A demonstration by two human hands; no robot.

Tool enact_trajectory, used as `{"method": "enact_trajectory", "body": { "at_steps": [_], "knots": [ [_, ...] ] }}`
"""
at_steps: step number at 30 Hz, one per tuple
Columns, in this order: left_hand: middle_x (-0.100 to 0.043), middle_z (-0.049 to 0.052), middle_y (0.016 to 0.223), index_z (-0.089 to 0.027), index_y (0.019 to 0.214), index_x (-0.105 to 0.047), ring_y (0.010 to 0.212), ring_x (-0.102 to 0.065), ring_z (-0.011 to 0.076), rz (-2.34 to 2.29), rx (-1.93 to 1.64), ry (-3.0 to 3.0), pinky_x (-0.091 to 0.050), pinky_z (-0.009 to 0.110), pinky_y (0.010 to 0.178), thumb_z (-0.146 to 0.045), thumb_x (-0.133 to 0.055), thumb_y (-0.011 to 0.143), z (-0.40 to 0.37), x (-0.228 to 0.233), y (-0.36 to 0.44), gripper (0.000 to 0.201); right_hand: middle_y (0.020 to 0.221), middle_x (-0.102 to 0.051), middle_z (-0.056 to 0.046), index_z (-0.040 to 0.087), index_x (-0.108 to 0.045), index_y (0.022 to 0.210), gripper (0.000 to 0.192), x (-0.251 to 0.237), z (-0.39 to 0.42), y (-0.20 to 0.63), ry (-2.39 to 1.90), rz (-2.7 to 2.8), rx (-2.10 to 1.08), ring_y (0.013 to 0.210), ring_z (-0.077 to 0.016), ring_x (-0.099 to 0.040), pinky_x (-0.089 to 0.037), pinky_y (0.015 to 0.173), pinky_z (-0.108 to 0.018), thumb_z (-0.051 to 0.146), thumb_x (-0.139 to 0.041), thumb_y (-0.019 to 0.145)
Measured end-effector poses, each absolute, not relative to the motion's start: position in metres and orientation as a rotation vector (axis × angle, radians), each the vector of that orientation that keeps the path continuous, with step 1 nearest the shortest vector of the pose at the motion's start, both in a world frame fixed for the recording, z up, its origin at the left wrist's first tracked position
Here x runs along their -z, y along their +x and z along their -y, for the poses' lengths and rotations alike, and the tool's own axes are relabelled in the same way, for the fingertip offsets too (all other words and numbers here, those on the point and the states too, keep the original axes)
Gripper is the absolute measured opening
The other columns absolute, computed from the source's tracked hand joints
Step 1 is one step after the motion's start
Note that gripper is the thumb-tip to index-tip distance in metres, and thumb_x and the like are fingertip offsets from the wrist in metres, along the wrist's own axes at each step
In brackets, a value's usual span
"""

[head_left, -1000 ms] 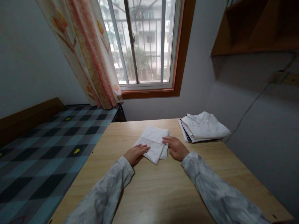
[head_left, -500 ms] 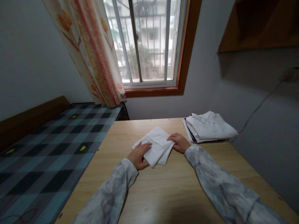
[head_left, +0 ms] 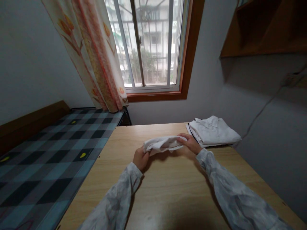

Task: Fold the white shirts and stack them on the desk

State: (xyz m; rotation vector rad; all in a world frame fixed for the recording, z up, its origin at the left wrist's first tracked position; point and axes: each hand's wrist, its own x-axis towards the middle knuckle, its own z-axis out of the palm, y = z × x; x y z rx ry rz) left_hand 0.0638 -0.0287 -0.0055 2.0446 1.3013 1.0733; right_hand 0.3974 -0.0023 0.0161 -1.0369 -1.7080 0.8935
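Observation:
A folded white cloth (head_left: 162, 144) hangs just above the wooden table (head_left: 168, 191), held at both ends. My left hand (head_left: 140, 158) grips its near left end from below. Gripping the far right end is my right hand (head_left: 191, 142), fingers curled over the edge. The cloth sags a little between the hands and casts a shadow on the table. Both arms wear pale patterned sleeves.
A stack of folded white garments (head_left: 213, 131), with a dark item under it, lies at the table's back right by the wall. A bed with a checked cover (head_left: 48, 153) adjoins the left side. Behind are a curtain (head_left: 96, 54), a window (head_left: 151, 44) and a wooden shelf (head_left: 263, 28).
The folded cloth lay flat on the table with my hands on its edges. Both hands have now taken hold of it and lifted it off the surface.

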Motion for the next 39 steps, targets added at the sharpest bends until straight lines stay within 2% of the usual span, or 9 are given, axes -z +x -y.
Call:
{"method": "enact_trajectory", "body": {
  "at_steps": [4,7,10,14,17,21,27,32,39],
  "knots": [
    [-0.082,0.013,0.109,-0.014,0.113,-0.078,0.106,-0.075,0.0342,-1.183,-1.174,1.602,-0.061,0.045,0.094,-0.065,-0.063,0.097,0.021,-0.011,0.077,0.056,0.121,-0.078,-0.011,0.02,-0.071,0.128,0.074,-0.027,0.0,0.409,-0.937,1.599,-0.968,0.109,-0.0303,-0.074,-0.062,0.091,-0.04,0.073,-0.083,0.078],
    [-0.082,0.014,0.107,-0.014,0.118,-0.075,0.099,-0.077,0.033,-1.082,-1.071,1.319,-0.063,0.044,0.089,-0.07,-0.071,0.089,0.016,-0.01,0.085,0.063,0.119,-0.079,-0.011,0.022,-0.07,0.124,0.063,-0.018,-0.007,0.407,-1.031,1.505,-0.965,0.107,-0.0304,-0.075,-0.064,0.091,-0.043,0.067,-0.084,0.082],
    [-0.081,0.013,0.103,-0.016,0.118,-0.069,0.088,-0.077,0.0279,-1.074,-0.992,1.225,-0.063,0.041,0.082,-0.068,-0.072,0.089,0.008,0.007,0.088,0.06,0.119,-0.079,-0.011,0.022,-0.07,0.118,0.051,0.009,-0.019,0.401,-1.145,1.442,-0.915,0.108,-0.0297,-0.075,-0.063,0.095,-0.046,0.063,-0.079,0.088],
    [-0.075,0.01,0.112,-0.021,0.132,-0.057,0.079,-0.073,0.0182,-1.356,-1.099,1.367,-0.061,0.033,0.073,-0.055,-0.071,0.091,-0.001,0.031,0.084,0.055,0.113,-0.078,-0.01,0.021,-0.062,0.128,0.058,0.058,-0.032,0.398,-1.265,1.474,-0.777,0.101,-0.0286,-0.076,-0.062,0.096,-0.05,0.061,-0.076,0.088],
    [-0.069,0.013,0.124,-0.021,0.127,-0.063,0.091,-0.07,0.0205,-1.569,-1.24,1.71,-0.06,0.037,0.083,-0.042,-0.076,0.087,-0.007,0.034,0.079,0.047,0.126,-0.073,-0.017,0.019,-0.059,0.134,0.063,0.083,-0.034,0.398,-1.357,1.526,-0.496,0.117,-0.0335,-0.07,-0.054,0.108,-0.056,0.061,-0.072,0.089],
    [-0.07,0.011,0.109,-0.02,0.101,-0.071,0.096,-0.068,0.0259,-1.706,-1.173,2.035,-0.055,0.043,0.093,-0.041,-0.073,0.09,-0.015,0.022,0.082,0.023,0.127,-0.069,-0.02,0.018,-0.062,0.13,0.05,0.087,-0.027,0.397,-1.411,1.603,-0.276,0.125,-0.0367,-0.062,-0.047,0.114,-0.06,0.058,-0.056,0.099],
    [-0.069,0.002,0.08,-0.022,0.1,-0.067,0.075,-0.066,0.0219,-1.798,-0.929,1.868,-0.045,0.032,0.069,-0.051,-0.071,0.093,-0.023,0.027,0.092,0.03,0.108,-0.07,-0.014,0.02,-0.064,0.115,0.033,0.075,-0.008,0.398,-1.43,1.539,-0.072,0.104,-0.0327,-0.064,-0.052,0.101,-0.053,0.049,-0.059,0.099],
    [-0.066,0.0,0.076,-0.024,0.087,-0.062,0.072,-0.063,0.0193,-1.76,-0.983,1.843,-0.039,0.029,0.067,-0.049,-0.058,0.102,-0.024,0.04,0.087,0.029,0.08,-0.068,-0.001,0.023,-0.061,0.11,0.037,0.081,0.002,0.402,-1.401,1.365,-0.553,0.071,-0.022,-0.063,-0.053,0.071,-0.035,0.054,-0.068,0.091],
    [-0.066,0.0,0.078,-0.025,0.091,-0.053,0.074,-0.063,0.0202,-1.838,-0.973,1.828,-0.039,0.029,0.069,-0.039,-0.05,0.107,-0.025,0.04,0.084,0.021,0.075,-0.067,0.001,0.022,-0.069,0.096,0.034,0.078,0.005,0.403,-1.313,1.395,-0.732,0.069,-0.0189,-0.06,-0.048,0.069,-0.031,0.053,-0.073,0.086]
  ]
}}
